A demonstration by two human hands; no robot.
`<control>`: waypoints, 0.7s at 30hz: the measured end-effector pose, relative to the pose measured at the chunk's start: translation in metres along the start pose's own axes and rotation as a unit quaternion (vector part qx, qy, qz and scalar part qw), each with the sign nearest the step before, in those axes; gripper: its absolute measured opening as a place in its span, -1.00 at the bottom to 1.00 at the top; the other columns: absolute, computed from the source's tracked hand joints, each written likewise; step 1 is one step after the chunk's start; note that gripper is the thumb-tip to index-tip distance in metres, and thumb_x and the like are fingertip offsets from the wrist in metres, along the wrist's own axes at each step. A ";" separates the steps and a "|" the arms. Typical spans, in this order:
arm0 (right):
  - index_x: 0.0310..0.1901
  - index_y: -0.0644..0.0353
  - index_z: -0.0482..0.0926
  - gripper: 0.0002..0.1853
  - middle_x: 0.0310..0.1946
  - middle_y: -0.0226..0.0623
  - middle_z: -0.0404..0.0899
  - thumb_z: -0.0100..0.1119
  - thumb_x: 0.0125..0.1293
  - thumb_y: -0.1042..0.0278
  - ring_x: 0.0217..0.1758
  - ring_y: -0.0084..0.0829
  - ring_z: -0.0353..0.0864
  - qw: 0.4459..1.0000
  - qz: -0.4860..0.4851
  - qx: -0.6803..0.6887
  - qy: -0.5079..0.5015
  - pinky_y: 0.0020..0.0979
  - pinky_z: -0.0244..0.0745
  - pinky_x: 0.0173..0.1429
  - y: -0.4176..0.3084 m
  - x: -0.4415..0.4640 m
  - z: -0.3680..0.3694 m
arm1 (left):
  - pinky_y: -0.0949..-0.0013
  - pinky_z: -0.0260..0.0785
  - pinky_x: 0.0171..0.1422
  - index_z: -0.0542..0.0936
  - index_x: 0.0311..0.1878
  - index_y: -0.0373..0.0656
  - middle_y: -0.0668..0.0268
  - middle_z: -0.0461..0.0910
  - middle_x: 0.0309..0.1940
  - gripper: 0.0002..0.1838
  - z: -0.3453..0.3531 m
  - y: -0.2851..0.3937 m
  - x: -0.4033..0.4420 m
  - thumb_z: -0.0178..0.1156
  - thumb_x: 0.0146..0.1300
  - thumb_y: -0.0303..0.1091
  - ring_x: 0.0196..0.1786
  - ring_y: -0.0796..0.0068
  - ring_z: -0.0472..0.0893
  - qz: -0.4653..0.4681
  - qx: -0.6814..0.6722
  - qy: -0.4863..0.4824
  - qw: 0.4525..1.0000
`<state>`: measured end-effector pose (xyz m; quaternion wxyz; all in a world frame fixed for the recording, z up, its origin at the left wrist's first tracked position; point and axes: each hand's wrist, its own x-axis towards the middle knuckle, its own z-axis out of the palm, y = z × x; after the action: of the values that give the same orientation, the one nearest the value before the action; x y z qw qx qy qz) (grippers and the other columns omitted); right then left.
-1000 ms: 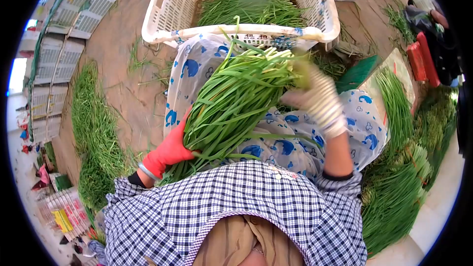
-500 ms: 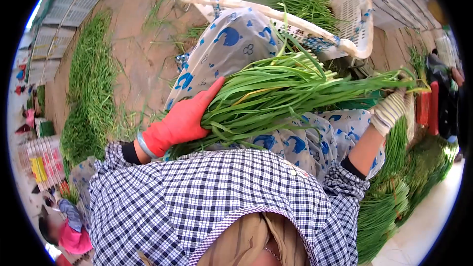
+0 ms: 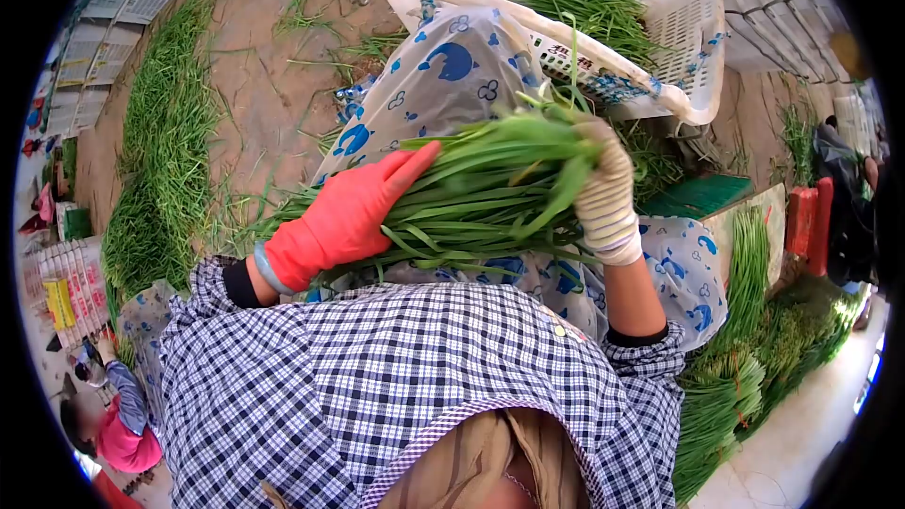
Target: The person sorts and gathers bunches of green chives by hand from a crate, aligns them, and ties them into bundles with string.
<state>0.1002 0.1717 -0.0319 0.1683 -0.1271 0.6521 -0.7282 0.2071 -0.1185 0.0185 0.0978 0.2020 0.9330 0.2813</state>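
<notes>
A thick bunch of garlic chives (image 3: 471,198) lies across my lap, its leaves towards the left. My left hand (image 3: 339,221), in a red rubber glove, is closed around the leafy side, with the index finger stretched along the top. At the bunch's right end, my right hand (image 3: 608,193) wears a striped knit glove. Its fingers are closed on the stems there, partly smeared by motion. Beneath the bunch, a clear plastic apron with blue prints (image 3: 452,75) covers my knees.
In front stands a white plastic crate (image 3: 693,106) holding more chives (image 3: 575,0). Loose chives (image 3: 160,170) lie along the floor at left. Tied bundles (image 3: 721,396) are stacked at right, near a red object (image 3: 811,221). Another person in pink (image 3: 127,438) is at lower left.
My right hand has moved left, from the strands drawn out at right back to the stem end of the bunch. My left hand keeps its hold.
</notes>
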 end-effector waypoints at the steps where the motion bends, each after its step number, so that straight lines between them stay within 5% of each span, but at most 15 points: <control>1: 0.02 0.21 0.55 -0.76 -0.01 -0.22 0.60 0.13 0.41 0.30 -0.01 -0.39 0.60 0.937 0.090 0.317 0.114 -0.34 0.56 0.07 -0.003 -0.004 -0.004 | 0.15 0.48 0.01 0.00 0.54 -0.02 0.11 0.44 0.12 0.06 0.000 -0.001 -0.001 0.39 0.01 -0.18 0.02 0.03 0.58 0.004 -0.002 0.001 1.000; 3: 0.03 0.22 0.54 -0.68 -0.04 -0.24 0.62 0.08 0.44 0.16 0.01 -0.41 0.60 0.921 0.092 0.308 0.219 -0.37 0.55 0.12 -0.017 -0.010 -0.018 | 0.18 0.47 0.07 0.08 0.52 -0.01 0.11 0.42 0.18 -0.01 0.000 0.000 -0.005 0.38 0.03 -0.16 0.09 0.03 0.55 -0.039 -0.042 0.014 0.998; 5: 0.06 0.24 0.51 -0.64 -0.21 -0.33 0.60 0.05 0.46 0.12 -0.18 -0.43 0.58 0.899 0.055 0.337 0.274 -0.42 0.55 -0.03 -0.020 -0.011 -0.044 | 0.17 0.46 0.07 0.13 0.50 0.00 0.10 0.42 0.18 -0.05 0.003 -0.004 -0.005 0.37 0.04 -0.17 0.09 0.02 0.55 -0.047 -0.024 -0.034 0.998; 6: 0.09 0.28 0.47 -0.63 -0.39 -0.40 0.49 0.06 0.45 0.14 -0.41 -0.50 0.41 0.887 -0.001 0.444 0.128 -0.50 0.44 -0.30 -0.008 -0.016 -0.077 | 0.17 0.46 0.07 0.17 0.49 0.00 0.09 0.42 0.19 -0.09 0.006 -0.007 -0.004 0.36 0.06 -0.17 0.10 0.01 0.54 -0.064 -0.002 -0.079 0.995; 7: -0.04 0.20 0.53 -0.67 -0.32 -0.39 0.50 0.11 0.40 0.09 -0.59 -0.62 0.20 0.863 -0.021 0.498 0.082 -0.53 0.21 -0.52 -0.009 -0.015 -0.103 | 0.17 0.46 0.07 0.17 0.49 0.00 0.09 0.42 0.19 -0.09 0.009 -0.010 -0.004 0.36 0.06 -0.17 0.10 0.01 0.54 -0.050 -0.007 -0.081 0.995; 10: -0.17 0.18 0.48 -0.74 -0.35 -0.40 0.44 0.09 0.41 0.12 -0.60 -0.64 0.21 0.862 -0.138 0.472 0.122 -0.61 0.11 -0.60 -0.055 -0.027 -0.137 | 0.16 0.45 0.09 0.25 0.45 -0.04 0.05 0.44 0.16 -0.10 0.023 -0.035 -0.011 0.40 -0.01 -0.21 0.10 -0.06 0.53 -0.005 0.016 -0.077 0.997; 11: -0.18 0.16 0.45 -0.76 -0.37 -0.39 0.43 0.05 0.42 0.14 -0.63 -0.64 0.20 0.864 -0.115 0.490 0.029 -0.62 0.06 -0.64 -0.058 -0.040 -0.171 | 0.16 0.45 0.09 0.25 0.45 -0.04 0.05 0.44 0.16 -0.10 0.026 -0.040 -0.015 0.40 -0.01 -0.21 0.10 -0.06 0.53 0.013 0.011 -0.080 0.997; 13: -0.17 0.17 0.45 -0.73 -0.43 -0.40 0.41 0.03 0.42 0.11 -0.64 -0.64 0.21 0.833 -0.219 0.485 0.155 -0.60 0.07 -0.64 -0.082 -0.062 -0.226 | 0.20 0.43 0.14 0.24 0.45 -0.07 0.03 0.44 0.19 -0.05 0.034 -0.050 -0.020 0.43 -0.08 -0.29 0.11 -0.06 0.53 0.016 -0.015 -0.051 0.998; 16: -0.17 0.20 0.46 -0.70 -0.46 -0.42 0.38 0.05 0.40 0.09 -0.62 -0.63 0.23 0.875 -0.235 0.381 0.184 -0.58 0.11 -0.60 -0.133 -0.101 -0.266 | 0.24 0.40 0.22 0.23 0.46 -0.08 0.01 0.44 0.21 -0.01 0.052 -0.065 -0.025 0.44 -0.13 -0.39 0.17 -0.05 0.52 0.032 -0.046 0.001 0.998; 19: -0.20 0.26 0.45 -0.83 -0.49 -0.44 0.36 0.10 0.33 0.33 -0.67 -0.64 0.19 0.774 -0.282 0.218 0.524 -0.57 0.16 -0.59 -0.178 -0.102 -0.225 | 0.24 0.38 0.27 0.22 0.47 -0.05 0.01 0.44 0.23 0.00 0.062 -0.080 -0.033 0.43 -0.14 -0.46 0.21 -0.03 0.51 0.054 -0.051 0.019 0.997; 20: -0.18 0.30 0.46 -0.79 -0.47 -0.42 0.40 0.14 0.25 0.35 -0.63 -0.62 0.21 0.869 -0.283 0.294 0.279 -0.57 0.18 -0.55 -0.164 -0.123 -0.276 | 0.22 0.39 0.26 0.23 0.47 -0.01 0.03 0.45 0.24 0.03 0.061 -0.078 -0.032 0.46 -0.18 -0.48 0.22 -0.02 0.51 0.053 -0.068 0.024 0.996; 21: -0.18 0.30 0.46 -0.79 -0.47 -0.42 0.40 0.14 0.25 0.35 -0.63 -0.62 0.21 0.868 -0.281 0.299 0.279 -0.57 0.18 -0.55 -0.151 -0.122 -0.284 | 0.22 0.39 0.26 0.23 0.47 -0.01 0.03 0.45 0.24 0.03 0.061 -0.076 -0.032 0.46 -0.18 -0.48 0.22 -0.02 0.51 0.049 -0.066 0.022 0.996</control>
<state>0.0848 0.4930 0.0885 -0.2021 -0.0402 0.3598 -0.9100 0.2295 -0.1609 -0.0725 0.0762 0.2347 0.9034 0.3506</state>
